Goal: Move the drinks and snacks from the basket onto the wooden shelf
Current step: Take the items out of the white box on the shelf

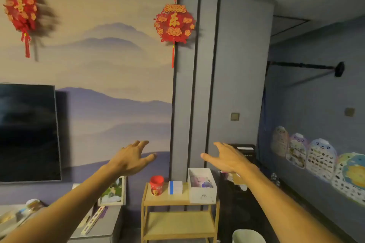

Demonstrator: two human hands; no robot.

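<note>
Left hand (132, 159) and right hand (229, 159) are held spread, empty, above the shelf (177, 223); a reach into the basket (203, 195) is judged next.

The red hanging ornament (174, 23) bears a gold "乐" (other lettering blurs).

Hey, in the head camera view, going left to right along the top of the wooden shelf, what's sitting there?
red can → white pack with a blue stripe → white basket, which sits at the right end with items inside.
</note>
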